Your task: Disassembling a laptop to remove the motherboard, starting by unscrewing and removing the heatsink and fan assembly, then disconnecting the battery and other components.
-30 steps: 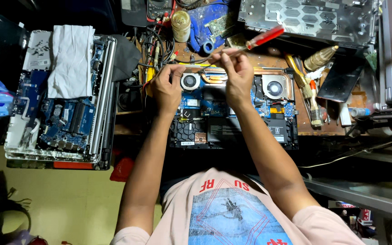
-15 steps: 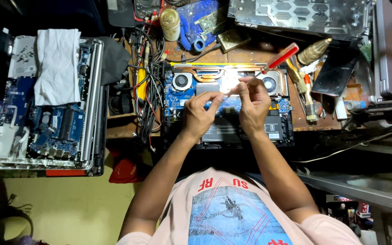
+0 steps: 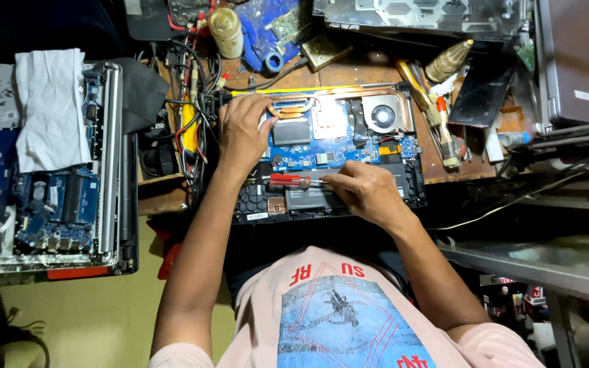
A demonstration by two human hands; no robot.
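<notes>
An opened laptop lies on the bench with its blue board, copper heat pipes and a fan exposed. My left hand rests flat on the laptop's left side, over the left fan area. My right hand grips a red-handled screwdriver that lies almost level, handle pointing left, above the black battery part near the front edge.
A second opened laptop with a white cloth on it sits at the left. Cables, a tape roll, a blue tool and a brass-tipped bottle crowd the back. Grey metal casings stand at the right.
Both hands came down from holding a small part together above the board. The left hand now lies on the laptop's left side; the right holds the screwdriver low over the battery.
</notes>
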